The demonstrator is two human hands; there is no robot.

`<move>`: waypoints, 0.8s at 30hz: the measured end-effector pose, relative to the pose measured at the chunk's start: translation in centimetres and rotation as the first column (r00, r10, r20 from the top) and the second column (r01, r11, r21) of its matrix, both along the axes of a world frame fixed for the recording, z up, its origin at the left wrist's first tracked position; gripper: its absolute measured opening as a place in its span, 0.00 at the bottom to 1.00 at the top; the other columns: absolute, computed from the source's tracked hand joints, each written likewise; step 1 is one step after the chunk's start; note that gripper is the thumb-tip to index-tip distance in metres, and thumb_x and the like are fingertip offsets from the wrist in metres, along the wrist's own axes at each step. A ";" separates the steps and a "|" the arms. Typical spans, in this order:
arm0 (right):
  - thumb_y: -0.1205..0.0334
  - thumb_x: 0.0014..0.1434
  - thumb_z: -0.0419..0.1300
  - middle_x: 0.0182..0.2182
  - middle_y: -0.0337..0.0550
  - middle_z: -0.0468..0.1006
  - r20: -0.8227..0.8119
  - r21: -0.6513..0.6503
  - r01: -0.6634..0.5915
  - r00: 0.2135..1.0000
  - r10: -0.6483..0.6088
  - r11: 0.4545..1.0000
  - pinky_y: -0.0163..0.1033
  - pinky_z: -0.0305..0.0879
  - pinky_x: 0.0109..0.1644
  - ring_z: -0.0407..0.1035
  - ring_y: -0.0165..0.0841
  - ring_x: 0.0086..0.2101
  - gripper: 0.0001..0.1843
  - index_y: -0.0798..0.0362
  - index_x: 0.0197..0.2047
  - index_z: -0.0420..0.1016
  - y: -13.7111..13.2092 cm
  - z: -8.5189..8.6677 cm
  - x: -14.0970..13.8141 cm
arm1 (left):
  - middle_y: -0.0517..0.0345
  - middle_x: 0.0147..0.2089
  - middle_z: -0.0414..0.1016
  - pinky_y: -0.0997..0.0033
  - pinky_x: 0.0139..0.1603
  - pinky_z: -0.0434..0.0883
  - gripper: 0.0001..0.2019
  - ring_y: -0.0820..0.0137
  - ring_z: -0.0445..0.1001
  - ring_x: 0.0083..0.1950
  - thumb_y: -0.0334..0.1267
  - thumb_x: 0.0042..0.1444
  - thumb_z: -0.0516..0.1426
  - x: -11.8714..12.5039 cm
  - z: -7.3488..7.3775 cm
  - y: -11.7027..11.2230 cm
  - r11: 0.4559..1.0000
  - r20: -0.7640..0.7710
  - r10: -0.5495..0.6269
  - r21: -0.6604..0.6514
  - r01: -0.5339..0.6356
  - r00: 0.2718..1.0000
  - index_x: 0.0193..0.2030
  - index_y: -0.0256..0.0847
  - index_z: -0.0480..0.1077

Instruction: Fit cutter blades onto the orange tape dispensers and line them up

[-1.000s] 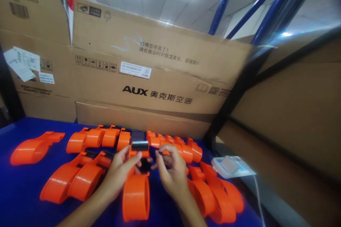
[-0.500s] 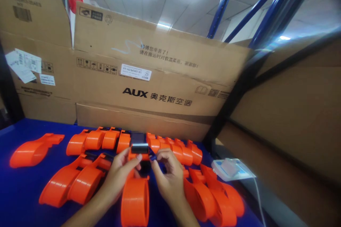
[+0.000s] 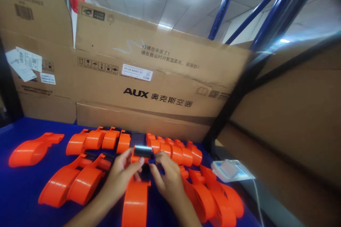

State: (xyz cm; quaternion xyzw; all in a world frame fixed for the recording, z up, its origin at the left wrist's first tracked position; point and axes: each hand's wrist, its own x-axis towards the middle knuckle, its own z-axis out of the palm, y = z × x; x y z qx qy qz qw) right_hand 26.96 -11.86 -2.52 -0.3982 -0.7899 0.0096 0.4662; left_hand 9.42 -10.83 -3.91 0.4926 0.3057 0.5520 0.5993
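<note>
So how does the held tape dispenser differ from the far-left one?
The held tape dispenser carries a black part with a toothed edge; the far-left tape dispenser shows none. The left hand grips the held one, while the far-left one rests on the blue tabletop. Both are orange with a rounded loop.

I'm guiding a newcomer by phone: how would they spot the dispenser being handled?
Find the cardboard panel printed AUX, then look down to the blue tabletop. Near its middle, the left hand holds an orange tape dispenser, the only one held, toothed edge showing.
</note>
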 end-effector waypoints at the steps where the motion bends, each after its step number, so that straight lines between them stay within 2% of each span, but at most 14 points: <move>1: 0.65 0.66 0.55 0.28 0.40 0.71 0.030 -0.013 0.008 1.000 -0.008 1.000 0.38 0.62 0.34 0.67 0.33 0.29 0.08 0.49 0.33 0.64 0.0 0.0 0.1 | 0.61 0.29 0.72 0.76 0.24 0.70 0.15 0.74 0.71 0.24 0.45 0.55 0.64 0.0 -0.1 0.0 1.000 -0.004 0.000 0.001 0.000 1.000 0.45 0.39 0.75; 6: 0.64 0.65 0.56 0.26 0.39 0.71 0.074 -0.029 0.046 0.996 -0.044 0.998 0.37 0.61 0.32 0.66 0.32 0.27 0.08 0.49 0.32 0.63 -0.1 -0.1 0.3 | 0.60 0.29 0.72 0.76 0.24 0.70 0.16 0.73 0.71 0.24 0.46 0.55 0.65 0.0 0.1 0.0 1.000 -0.025 -0.005 -0.012 0.005 1.000 0.46 0.39 0.75; 15: 0.61 0.64 0.58 0.22 0.35 0.67 -0.008 -0.044 0.030 1.000 -0.030 0.999 0.36 0.57 0.28 0.62 0.30 0.23 0.13 0.48 0.28 0.61 -0.1 -0.1 -0.2 | 0.60 0.29 0.73 0.75 0.25 0.70 0.17 0.73 0.71 0.24 0.47 0.54 0.65 0.1 0.2 -0.1 1.000 -0.021 -0.013 -0.010 0.013 1.000 0.46 0.39 0.75; 18: 0.61 0.64 0.59 0.23 0.35 0.67 -0.059 -0.067 0.021 0.998 -0.025 0.998 0.36 0.57 0.29 0.62 0.31 0.24 0.13 0.48 0.28 0.61 -0.4 -0.1 -0.3 | 0.60 0.29 0.74 0.75 0.25 0.71 0.17 0.72 0.72 0.24 0.46 0.53 0.66 0.1 0.0 0.0 0.999 -0.002 -0.018 -0.029 0.018 1.000 0.46 0.39 0.75; 21: 0.60 0.63 0.59 0.26 0.37 0.68 -0.124 -0.084 -0.032 0.992 0.022 0.996 0.37 0.60 0.32 0.63 0.32 0.27 0.11 0.48 0.31 0.62 -0.6 0.0 -0.3 | 0.60 0.27 0.75 0.75 0.25 0.71 0.15 0.73 0.72 0.23 0.45 0.51 0.68 0.2 0.2 0.0 0.996 0.064 -0.013 -0.091 0.019 0.998 0.40 0.39 0.75; 24: 0.56 0.64 0.57 0.29 0.39 0.67 -0.310 -0.092 -0.120 0.947 0.086 0.988 0.38 0.64 0.35 0.64 0.33 0.30 0.08 0.48 0.36 0.63 -0.7 0.2 -0.2 | 0.58 0.28 0.77 0.75 0.25 0.71 0.14 0.73 0.74 0.23 0.45 0.51 0.68 0.1 0.7 -0.1 0.989 0.139 -0.014 -0.144 0.034 0.990 0.38 0.39 0.75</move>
